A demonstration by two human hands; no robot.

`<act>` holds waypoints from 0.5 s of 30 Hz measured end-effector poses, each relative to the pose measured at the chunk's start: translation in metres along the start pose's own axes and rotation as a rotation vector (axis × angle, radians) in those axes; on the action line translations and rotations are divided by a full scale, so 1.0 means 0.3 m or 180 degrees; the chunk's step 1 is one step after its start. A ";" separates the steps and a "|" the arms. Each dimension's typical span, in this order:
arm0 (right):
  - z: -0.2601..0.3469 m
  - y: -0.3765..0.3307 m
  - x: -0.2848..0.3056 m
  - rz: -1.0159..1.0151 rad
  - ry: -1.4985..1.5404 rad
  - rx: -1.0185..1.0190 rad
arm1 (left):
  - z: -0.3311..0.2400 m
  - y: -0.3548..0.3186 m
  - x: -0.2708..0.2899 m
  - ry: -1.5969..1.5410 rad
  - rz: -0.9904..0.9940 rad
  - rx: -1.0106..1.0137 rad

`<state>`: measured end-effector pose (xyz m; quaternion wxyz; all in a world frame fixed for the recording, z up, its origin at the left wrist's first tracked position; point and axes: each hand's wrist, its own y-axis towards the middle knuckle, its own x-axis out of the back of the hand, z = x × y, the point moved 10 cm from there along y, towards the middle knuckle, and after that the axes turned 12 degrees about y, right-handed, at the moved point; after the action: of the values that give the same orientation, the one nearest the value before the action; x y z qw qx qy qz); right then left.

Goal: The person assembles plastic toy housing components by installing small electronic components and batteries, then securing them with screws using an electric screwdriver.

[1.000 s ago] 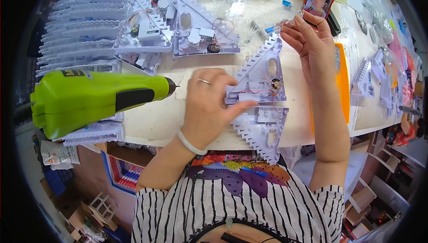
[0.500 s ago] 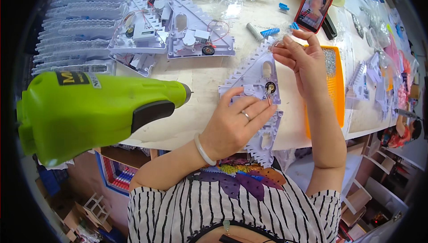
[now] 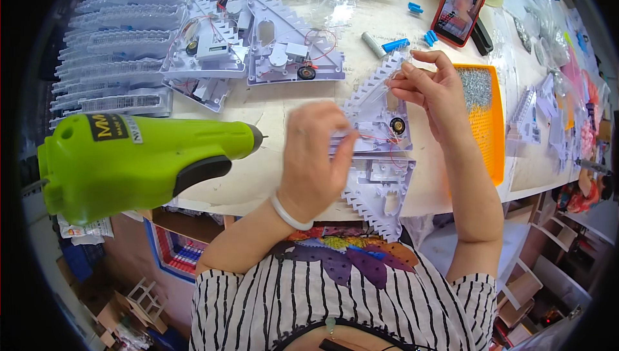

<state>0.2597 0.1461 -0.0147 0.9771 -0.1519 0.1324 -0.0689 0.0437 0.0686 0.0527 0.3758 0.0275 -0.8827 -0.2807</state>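
Note:
Before me lies a white plastic triangular shell [image 3: 371,109] with saw-toothed edges, a round black speaker [image 3: 397,125] and thin red wires. A second toothed shell [image 3: 374,190] adjoins it on the near side, with a small boxy part inside. My left hand [image 3: 314,161] is over the shells' left side, its fingers half curled and smeared by motion. Above the far shell's upper right, my right hand [image 3: 432,93] has thumb and fingertips pinched together; what they hold, if anything, is too small to make out. A green electric screwdriver [image 3: 142,161] hangs at left, its tip pointing right.
An orange tray [image 3: 493,125] of screws stands at right. Beyond the shell are blue plastic pieces [image 3: 395,45], a grey cylinder [image 3: 372,45] and a propped phone [image 3: 459,6]. Wired shells [image 3: 293,35] and a long row of stacked shells [image 3: 119,48] fill the far left.
My left hand has lifted off the speaker area and moved left, uncovering the wires and near shell. My right hand stays nearly in place, its fingers drawn closer together. The screwdriver has swung slightly.

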 end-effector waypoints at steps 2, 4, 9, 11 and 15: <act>0.002 0.000 0.010 -0.0040 0.0028 -0.0010 | 0.074 0.019 -0.033 -0.0366 0.0313 0.0498; -0.002 0.001 0.011 -0.0032 0.0026 -0.0019 | 0.141 0.026 -0.067 -0.0720 0.0616 0.1004; 0.000 0.004 0.009 -0.0017 -0.0017 -0.0057 | 0.205 -0.021 -0.188 -0.1687 0.1509 0.1757; -0.003 0.007 0.007 0.0018 -0.0010 -0.0099 | 0.204 -0.021 -0.192 -0.1782 0.1609 0.1852; -0.002 0.007 0.019 -0.0007 -0.0005 -0.0106 | 0.195 -0.008 -0.201 -0.1515 0.1898 0.1787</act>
<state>0.2651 0.1470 -0.0173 0.9744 -0.1683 0.1326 -0.0675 0.0466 0.1101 -0.0204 0.2052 -0.1916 -0.9555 0.0905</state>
